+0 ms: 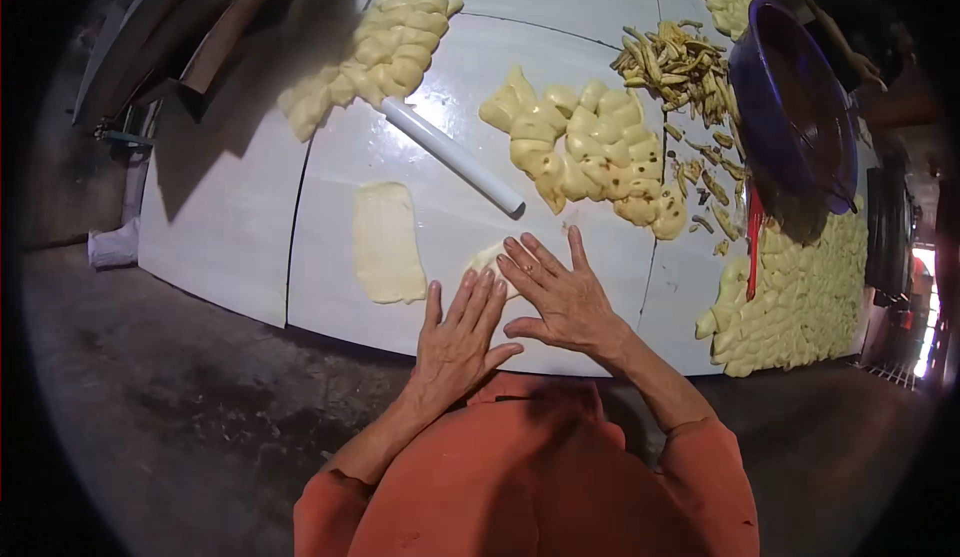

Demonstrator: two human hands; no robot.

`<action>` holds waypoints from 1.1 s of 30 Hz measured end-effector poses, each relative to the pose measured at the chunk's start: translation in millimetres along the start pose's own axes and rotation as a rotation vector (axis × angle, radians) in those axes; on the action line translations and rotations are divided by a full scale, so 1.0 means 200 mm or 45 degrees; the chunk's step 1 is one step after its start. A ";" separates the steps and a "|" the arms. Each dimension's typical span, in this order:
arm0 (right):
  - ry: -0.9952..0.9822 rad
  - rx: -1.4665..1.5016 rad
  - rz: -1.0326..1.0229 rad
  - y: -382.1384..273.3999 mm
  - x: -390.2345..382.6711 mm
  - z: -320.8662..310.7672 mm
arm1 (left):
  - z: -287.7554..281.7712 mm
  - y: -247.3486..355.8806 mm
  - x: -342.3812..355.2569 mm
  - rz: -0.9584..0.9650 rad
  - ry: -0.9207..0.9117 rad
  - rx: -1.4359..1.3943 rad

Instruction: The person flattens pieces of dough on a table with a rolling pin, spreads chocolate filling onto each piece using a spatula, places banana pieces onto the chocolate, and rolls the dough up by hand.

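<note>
Pale dough piece (492, 257) under flat, open left hand (458, 337) and right hand (562, 295); nothing gripped. Step: pressing flat. Next probably calls for rolling pin (455, 155).

1. No packages, labels, signs or screens in view.
</note>
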State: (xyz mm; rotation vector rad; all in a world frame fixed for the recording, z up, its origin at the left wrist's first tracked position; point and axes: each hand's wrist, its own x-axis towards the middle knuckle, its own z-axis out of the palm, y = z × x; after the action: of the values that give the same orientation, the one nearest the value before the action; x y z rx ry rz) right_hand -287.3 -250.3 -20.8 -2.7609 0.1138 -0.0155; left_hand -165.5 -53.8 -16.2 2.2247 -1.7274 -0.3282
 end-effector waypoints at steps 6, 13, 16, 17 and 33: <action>-0.002 0.040 -0.135 0.07 0.05 -0.09 | 0.03 0.08 -0.07 -0.105 -0.047 0.120; 0.657 0.019 0.045 0.07 0.57 -0.05 | 0.04 0.12 0.09 -0.313 0.086 0.026; 0.617 -0.110 0.177 0.13 0.68 0.00 | -0.01 0.10 0.12 -0.324 0.094 0.053; 0.599 -0.090 0.220 0.13 0.69 0.00 | -0.03 0.09 0.11 -0.296 0.045 0.090; 0.168 -0.187 0.559 0.04 0.23 -0.05 | -0.07 -0.15 0.34 -0.496 0.214 0.079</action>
State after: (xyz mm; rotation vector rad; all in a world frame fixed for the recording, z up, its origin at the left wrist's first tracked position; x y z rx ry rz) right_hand -243.4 -265.2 -14.1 -2.8146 0.7804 -0.0752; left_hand -116.7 -111.9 -14.8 2.5477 -1.2307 -0.1663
